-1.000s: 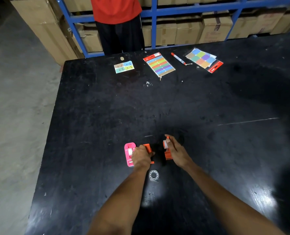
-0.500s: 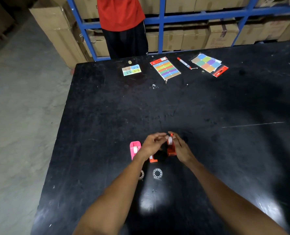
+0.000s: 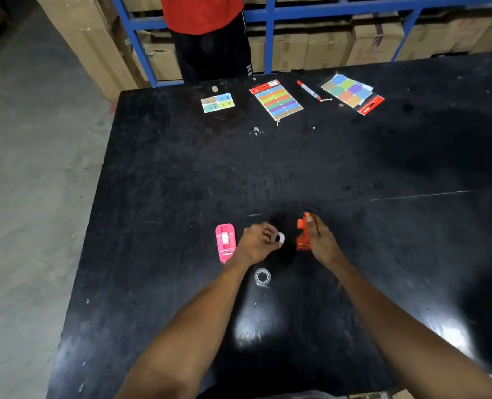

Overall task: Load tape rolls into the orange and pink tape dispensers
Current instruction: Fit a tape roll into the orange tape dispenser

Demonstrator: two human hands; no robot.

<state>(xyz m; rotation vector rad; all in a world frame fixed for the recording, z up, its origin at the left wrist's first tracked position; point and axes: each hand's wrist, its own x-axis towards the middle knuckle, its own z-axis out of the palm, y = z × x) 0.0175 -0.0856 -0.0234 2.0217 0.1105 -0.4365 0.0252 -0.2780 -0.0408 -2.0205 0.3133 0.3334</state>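
A pink tape dispenser (image 3: 225, 242) lies flat on the black table (image 3: 181, 174) with a white tape roll seated in it. To its right, my left hand (image 3: 257, 244) pinches a small white tape roll (image 3: 280, 238) just above the table. My right hand (image 3: 322, 244) grips the orange tape dispenser (image 3: 303, 233), which stands on its side, a short gap away from the roll. A clear tape roll (image 3: 262, 277) lies flat on the table just below my left hand.
At the far edge lie a small coloured card (image 3: 218, 102), a striped sticker pack (image 3: 276, 99), a red marker (image 3: 308, 90) and a pastel sticker pack (image 3: 351, 92). A person in a red shirt (image 3: 203, 12) stands behind, before blue shelving with cardboard boxes.
My hands have parted: the left one now holds the white roll away from the orange dispenser, which stays in my right hand. The other orange part near my left hand is now hidden.
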